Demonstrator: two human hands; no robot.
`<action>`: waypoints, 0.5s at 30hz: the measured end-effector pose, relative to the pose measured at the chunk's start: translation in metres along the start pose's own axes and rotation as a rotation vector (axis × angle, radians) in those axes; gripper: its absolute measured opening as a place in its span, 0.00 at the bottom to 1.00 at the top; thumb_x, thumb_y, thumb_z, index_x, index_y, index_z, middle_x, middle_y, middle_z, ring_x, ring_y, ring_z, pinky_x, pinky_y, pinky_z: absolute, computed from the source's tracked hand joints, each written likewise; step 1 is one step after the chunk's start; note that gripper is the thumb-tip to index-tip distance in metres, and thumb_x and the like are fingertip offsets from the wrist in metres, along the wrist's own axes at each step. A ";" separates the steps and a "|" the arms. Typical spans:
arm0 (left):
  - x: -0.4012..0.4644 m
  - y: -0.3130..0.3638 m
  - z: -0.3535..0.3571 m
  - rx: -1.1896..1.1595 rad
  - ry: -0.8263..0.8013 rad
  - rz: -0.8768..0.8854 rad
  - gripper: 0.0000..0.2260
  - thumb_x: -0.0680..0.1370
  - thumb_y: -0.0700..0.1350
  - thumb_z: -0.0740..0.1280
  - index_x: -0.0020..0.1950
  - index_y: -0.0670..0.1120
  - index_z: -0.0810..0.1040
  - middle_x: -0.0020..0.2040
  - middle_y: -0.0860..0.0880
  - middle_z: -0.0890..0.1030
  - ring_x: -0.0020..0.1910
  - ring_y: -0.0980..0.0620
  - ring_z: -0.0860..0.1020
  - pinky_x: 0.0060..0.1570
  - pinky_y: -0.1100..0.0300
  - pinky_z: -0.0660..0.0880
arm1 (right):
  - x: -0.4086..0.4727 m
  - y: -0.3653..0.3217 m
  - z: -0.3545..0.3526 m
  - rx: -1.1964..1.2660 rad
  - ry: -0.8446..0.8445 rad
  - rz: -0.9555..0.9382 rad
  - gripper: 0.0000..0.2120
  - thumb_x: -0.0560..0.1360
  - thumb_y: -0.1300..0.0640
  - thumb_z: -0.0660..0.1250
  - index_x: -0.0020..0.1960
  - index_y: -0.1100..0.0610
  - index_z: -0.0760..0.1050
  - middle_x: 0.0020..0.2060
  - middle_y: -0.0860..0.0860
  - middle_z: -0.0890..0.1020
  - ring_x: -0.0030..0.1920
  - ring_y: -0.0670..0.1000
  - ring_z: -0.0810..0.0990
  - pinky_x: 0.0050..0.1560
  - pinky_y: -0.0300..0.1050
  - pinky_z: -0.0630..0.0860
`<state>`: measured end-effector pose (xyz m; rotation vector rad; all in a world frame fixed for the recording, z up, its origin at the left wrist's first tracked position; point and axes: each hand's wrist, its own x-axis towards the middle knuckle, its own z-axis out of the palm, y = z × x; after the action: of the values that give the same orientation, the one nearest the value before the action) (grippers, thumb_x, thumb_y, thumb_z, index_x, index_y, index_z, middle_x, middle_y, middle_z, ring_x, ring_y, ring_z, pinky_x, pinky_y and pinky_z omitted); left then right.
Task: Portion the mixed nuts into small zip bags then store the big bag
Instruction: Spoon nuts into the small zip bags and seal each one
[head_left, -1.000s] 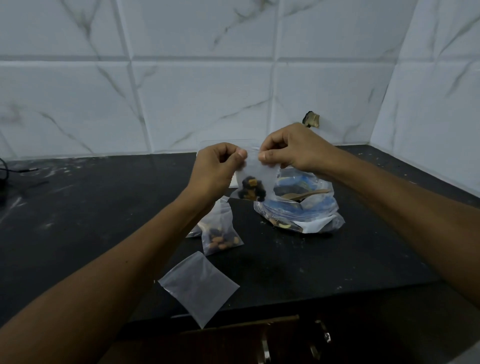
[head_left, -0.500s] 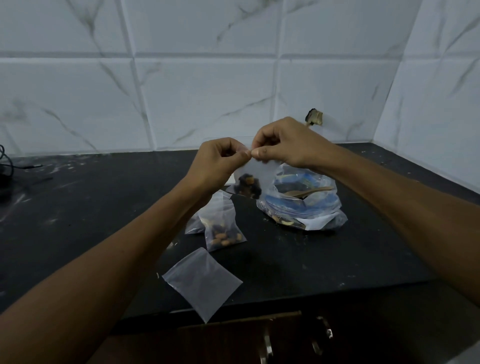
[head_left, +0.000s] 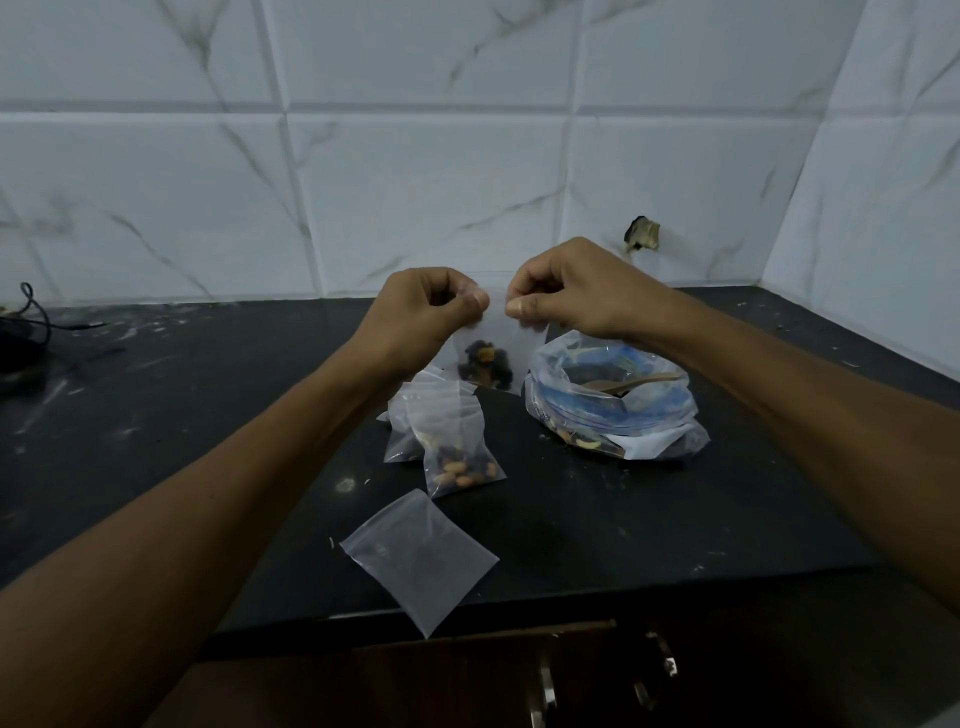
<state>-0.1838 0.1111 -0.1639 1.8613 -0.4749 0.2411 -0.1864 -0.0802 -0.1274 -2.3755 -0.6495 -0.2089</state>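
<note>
I hold a small clear zip bag (head_left: 506, 343) with dark nuts in its bottom up above the black counter (head_left: 208, 415). My left hand (head_left: 423, 312) pinches its top left corner and my right hand (head_left: 566, 288) pinches the top right. The big open bag of mixed nuts (head_left: 613, 410) sits on the counter just right of it, with a wooden spoon (head_left: 631, 383) inside. Two filled small bags (head_left: 457, 441) lie below my left hand. An empty small zip bag (head_left: 418, 558) lies flat near the counter's front edge.
White marble-look tiles cover the back wall and the right wall (head_left: 883, 182). A black cable (head_left: 31, 312) lies at the counter's far left. Cabinet handles (head_left: 545, 686) show below the front edge. Crumbs dot the counter.
Both hands with the small bag have stayed near the same spot; the thumbs moved close together along the bag's top half a second ago and are slightly apart now.
</note>
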 end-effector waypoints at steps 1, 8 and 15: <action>-0.001 0.001 -0.001 0.002 -0.006 0.009 0.05 0.78 0.41 0.67 0.42 0.45 0.79 0.40 0.47 0.80 0.40 0.54 0.78 0.47 0.60 0.76 | 0.001 -0.001 0.001 -0.024 0.003 -0.011 0.03 0.75 0.60 0.69 0.46 0.59 0.82 0.33 0.48 0.82 0.34 0.42 0.80 0.37 0.32 0.76; -0.005 -0.004 -0.013 0.127 -0.041 0.063 0.06 0.77 0.44 0.70 0.46 0.42 0.81 0.43 0.40 0.83 0.42 0.42 0.80 0.49 0.44 0.78 | 0.005 -0.007 0.015 0.016 0.027 -0.037 0.04 0.73 0.59 0.71 0.45 0.60 0.82 0.32 0.51 0.83 0.31 0.42 0.79 0.32 0.29 0.71; -0.009 -0.014 -0.030 0.067 -0.055 -0.016 0.05 0.77 0.42 0.69 0.47 0.40 0.81 0.41 0.45 0.82 0.41 0.52 0.79 0.45 0.60 0.78 | 0.011 -0.004 0.032 0.055 0.003 0.010 0.04 0.75 0.61 0.70 0.46 0.61 0.81 0.34 0.50 0.83 0.35 0.46 0.82 0.37 0.32 0.75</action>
<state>-0.1840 0.1446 -0.1696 1.9400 -0.4948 0.1981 -0.1795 -0.0531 -0.1467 -2.3252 -0.6339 -0.1885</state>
